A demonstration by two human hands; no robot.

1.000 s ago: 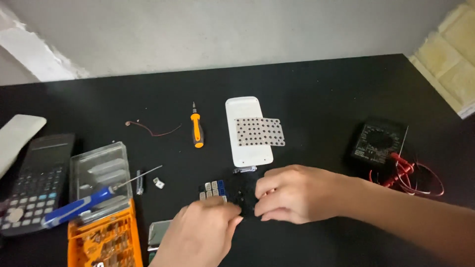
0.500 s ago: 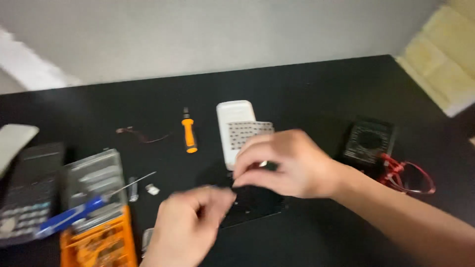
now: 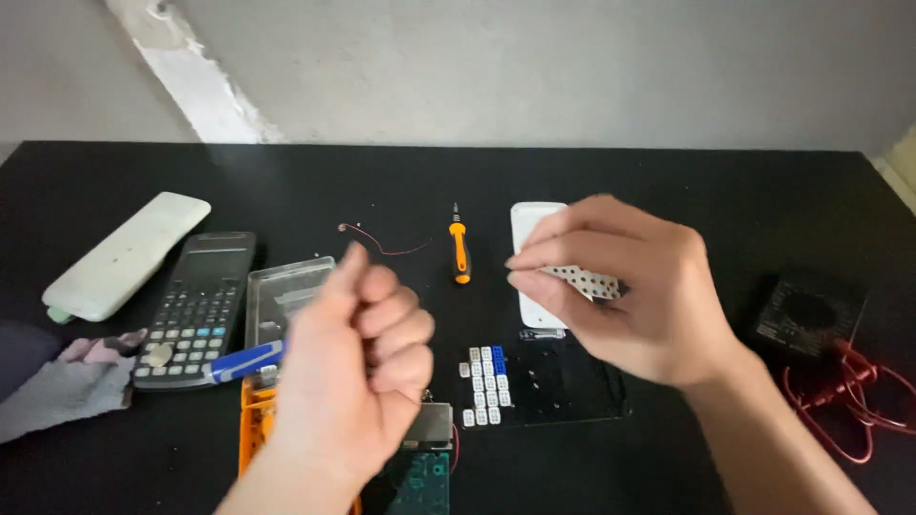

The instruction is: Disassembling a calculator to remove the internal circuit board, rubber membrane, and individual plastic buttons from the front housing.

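Right hand has come up off the black panel since a moment ago and is now pinching the white perforated sheet between thumb and fingertips, holding it in the air just above that panel and in front of the white cover. Left hand has lifted too, curled into a loose fist left of the panel with nothing visible in it. So the sheet looks picked up, and the little key block sits at the panel's left edge on the counter.
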